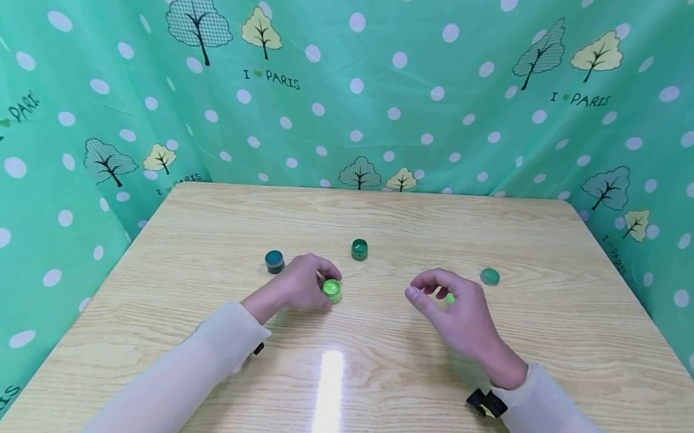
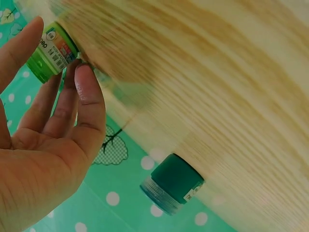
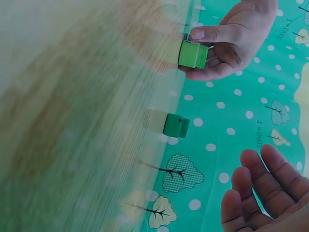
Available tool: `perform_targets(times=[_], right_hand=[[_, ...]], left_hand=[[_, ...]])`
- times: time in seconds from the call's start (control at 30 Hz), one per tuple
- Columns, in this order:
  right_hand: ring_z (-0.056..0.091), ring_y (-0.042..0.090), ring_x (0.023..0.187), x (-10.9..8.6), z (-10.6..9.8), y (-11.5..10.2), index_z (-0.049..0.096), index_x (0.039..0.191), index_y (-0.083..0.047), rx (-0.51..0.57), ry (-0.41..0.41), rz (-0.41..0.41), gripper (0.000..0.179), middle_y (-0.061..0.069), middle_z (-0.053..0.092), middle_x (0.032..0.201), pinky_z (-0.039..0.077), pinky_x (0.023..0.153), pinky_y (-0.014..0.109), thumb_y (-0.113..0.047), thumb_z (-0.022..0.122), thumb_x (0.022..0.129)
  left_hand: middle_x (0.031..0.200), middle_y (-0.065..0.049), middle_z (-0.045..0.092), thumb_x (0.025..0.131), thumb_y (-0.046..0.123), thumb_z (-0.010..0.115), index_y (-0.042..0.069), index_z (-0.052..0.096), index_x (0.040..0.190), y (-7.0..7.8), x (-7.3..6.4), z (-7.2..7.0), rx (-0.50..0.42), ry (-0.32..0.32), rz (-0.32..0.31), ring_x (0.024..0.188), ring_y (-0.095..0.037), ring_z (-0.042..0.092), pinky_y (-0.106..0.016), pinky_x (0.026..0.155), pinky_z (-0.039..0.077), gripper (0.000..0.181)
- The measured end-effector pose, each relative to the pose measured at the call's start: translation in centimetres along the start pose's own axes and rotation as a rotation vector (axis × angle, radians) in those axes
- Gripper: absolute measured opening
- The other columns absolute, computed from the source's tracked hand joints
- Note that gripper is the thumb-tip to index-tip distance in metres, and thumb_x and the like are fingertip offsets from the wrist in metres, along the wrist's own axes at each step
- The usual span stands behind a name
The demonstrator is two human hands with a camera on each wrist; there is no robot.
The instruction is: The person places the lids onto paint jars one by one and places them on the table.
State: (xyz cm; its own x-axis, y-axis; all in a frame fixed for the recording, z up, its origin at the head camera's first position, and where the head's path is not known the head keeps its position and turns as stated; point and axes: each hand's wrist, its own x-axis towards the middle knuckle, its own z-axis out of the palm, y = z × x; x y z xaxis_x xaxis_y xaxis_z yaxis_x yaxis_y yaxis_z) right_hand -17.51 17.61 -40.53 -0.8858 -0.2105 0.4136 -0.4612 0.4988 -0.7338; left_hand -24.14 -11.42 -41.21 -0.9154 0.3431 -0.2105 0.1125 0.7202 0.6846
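My left hand (image 1: 305, 282) curls round a small light green paint jar (image 1: 331, 291), thumb on one side and fingers on the other. A printed label shows on this jar (image 2: 54, 50) in the left wrist view. My right hand (image 1: 457, 314) is off to the right above the table with fingers loosely bent and nothing held. Partly hidden behind it is a light green round piece (image 1: 450, 298). Just left of my left hand stands a dark teal jar (image 1: 274, 261). Farther back, between the hands, is a dark green jar (image 1: 359, 249).
A flat green disc, like a lid (image 1: 490, 276), lies on the wooden table (image 1: 403, 417) beyond my right hand. Green polka-dot cloth (image 1: 393, 130) hangs behind the table and along both sides. A bright light reflection crosses the front of the tabletop.
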Motion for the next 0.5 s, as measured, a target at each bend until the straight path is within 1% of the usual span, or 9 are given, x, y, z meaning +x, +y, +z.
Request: perform_targets(times=[0.1, 0.37, 0.5], right_hand=[[0.062, 0.011, 0.080, 0.03, 0.02, 0.03, 0.073, 0.097, -0.020, 0.002, -0.003, 0.005, 0.005, -0.012, 0.069, 0.089, 0.049, 0.077, 0.042, -0.024, 0.076, 0.094], [0.062, 0.011, 0.080, 0.11, 0.13, 0.10, 0.073, 0.097, -0.020, 0.006, -0.008, 0.009, 0.005, -0.012, 0.069, 0.089, 0.049, 0.077, 0.041, -0.024, 0.075, 0.095], [0.061, 0.012, 0.081, 0.13, 0.00, 0.07, 0.074, 0.098, -0.020, 0.002, -0.007, 0.015, 0.005, -0.012, 0.069, 0.089, 0.049, 0.078, 0.042, -0.025, 0.075, 0.095]], left_hand=[[0.111, 0.001, 0.069, 0.072, 0.000, 0.090, 0.012, 0.074, 0.117, 0.01, 0.17, 0.17, 0.017, -0.003, -0.001, 0.096, -0.018, 0.063, -0.035, 0.089, 0.055, 0.049], [0.103, 0.002, 0.068, 0.073, -0.002, 0.088, 0.014, 0.076, 0.108, 0.14, 0.31, 0.44, 0.063, 0.006, -0.027, 0.093, -0.018, 0.061, -0.036, 0.087, 0.054, 0.040], [0.102, 0.002, 0.067, 0.073, 0.000, 0.089, 0.015, 0.076, 0.105, 0.35, 0.08, 0.34, 0.050, 0.022, -0.029, 0.091, -0.018, 0.062, -0.034, 0.084, 0.054, 0.037]])
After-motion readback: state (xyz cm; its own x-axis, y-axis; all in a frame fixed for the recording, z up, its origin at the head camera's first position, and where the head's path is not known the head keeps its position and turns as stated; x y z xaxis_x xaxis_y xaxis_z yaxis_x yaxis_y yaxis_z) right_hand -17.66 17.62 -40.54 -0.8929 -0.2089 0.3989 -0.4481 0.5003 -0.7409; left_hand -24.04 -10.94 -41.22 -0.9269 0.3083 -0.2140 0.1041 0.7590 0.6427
